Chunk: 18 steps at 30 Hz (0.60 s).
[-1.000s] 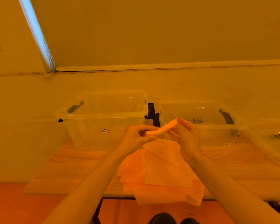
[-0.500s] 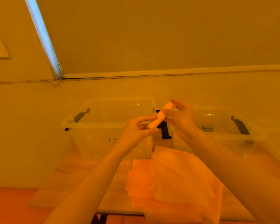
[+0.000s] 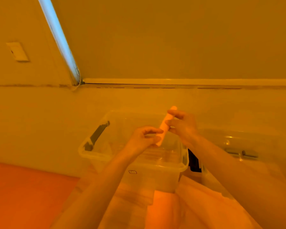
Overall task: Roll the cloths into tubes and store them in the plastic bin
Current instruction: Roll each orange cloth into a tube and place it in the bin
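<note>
A cloth rolled into a thin orange tube (image 3: 163, 128) slants up to the right above the clear plastic bin (image 3: 96, 156). My left hand (image 3: 143, 139) pinches the tube's lower end between thumb and fingers. My right hand (image 3: 182, 125) holds its upper part with curled fingers. Both hands hover over the bin's open top. A pile of flat orange cloths (image 3: 188, 207) lies on the table in front of the bin, partly hidden by my forearms.
A second clear bin (image 3: 238, 142) stands to the right, with a dark latch (image 3: 194, 161) between the two. The left bin has a grey handle (image 3: 97, 134). The wall (image 3: 40, 123) rises close behind the bins. The orange floor (image 3: 23, 195) shows at lower left.
Both hands have carried the rolled cloth up and forward, from above the cloth pile to over the left bin. The tube now tilts more steeply. The view has swung right.
</note>
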Each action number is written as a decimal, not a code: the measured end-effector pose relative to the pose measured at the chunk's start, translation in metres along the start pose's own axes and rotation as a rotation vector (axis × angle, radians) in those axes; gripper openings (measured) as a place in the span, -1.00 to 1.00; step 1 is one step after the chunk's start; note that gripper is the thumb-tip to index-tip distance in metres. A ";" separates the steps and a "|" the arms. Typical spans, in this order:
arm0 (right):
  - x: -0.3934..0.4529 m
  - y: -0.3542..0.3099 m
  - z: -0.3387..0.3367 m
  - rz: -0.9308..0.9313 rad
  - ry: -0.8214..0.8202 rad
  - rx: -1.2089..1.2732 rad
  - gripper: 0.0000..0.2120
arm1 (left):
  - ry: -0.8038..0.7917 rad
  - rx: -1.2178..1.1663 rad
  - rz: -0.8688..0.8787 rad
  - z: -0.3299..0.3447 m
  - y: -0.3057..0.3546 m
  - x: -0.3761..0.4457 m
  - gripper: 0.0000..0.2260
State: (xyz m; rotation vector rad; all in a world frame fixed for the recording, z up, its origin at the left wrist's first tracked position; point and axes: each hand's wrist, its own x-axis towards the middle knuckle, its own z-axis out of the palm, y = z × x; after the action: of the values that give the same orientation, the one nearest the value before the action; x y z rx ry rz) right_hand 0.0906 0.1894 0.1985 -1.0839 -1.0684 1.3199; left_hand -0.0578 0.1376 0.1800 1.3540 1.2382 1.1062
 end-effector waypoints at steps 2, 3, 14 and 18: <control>0.009 -0.001 0.011 0.076 -0.019 -0.035 -0.57 | -0.005 0.056 -0.050 -0.012 0.001 0.004 -0.71; 0.013 0.001 0.017 0.108 -0.018 -0.056 -0.56 | -0.013 0.079 -0.076 -0.019 0.001 0.006 -0.69; 0.061 0.065 0.071 0.324 -0.125 -0.285 -0.62 | -0.090 0.320 -0.348 -0.078 -0.025 0.035 -0.46; 0.076 0.101 0.084 0.422 -0.127 -0.263 -0.55 | -0.128 0.426 -0.396 -0.089 -0.047 0.053 -0.52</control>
State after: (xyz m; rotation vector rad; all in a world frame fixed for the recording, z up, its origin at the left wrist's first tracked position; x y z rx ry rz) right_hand -0.0120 0.2621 0.1127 -1.4980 -1.1716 1.6282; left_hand -0.1480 0.1982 0.1463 1.3780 1.6184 0.4879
